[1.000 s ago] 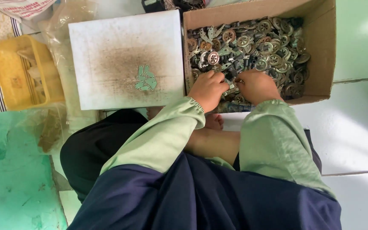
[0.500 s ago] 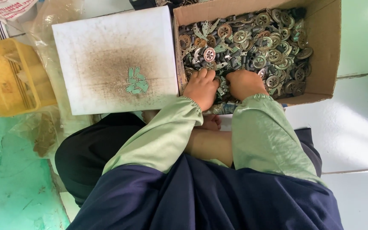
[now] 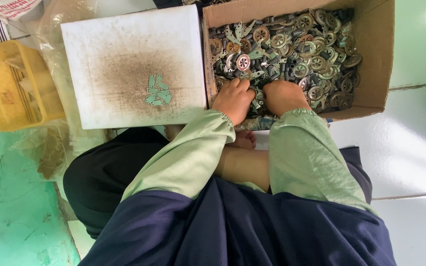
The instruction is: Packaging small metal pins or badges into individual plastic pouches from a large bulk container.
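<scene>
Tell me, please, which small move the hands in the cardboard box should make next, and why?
Probably lift one flat green piece out and lay it on the white board. Both the left hand and the right hand are buried in the mixed metal parts in the cardboard box, and a small pile of green pieces already lies on the board beside it.
</scene>
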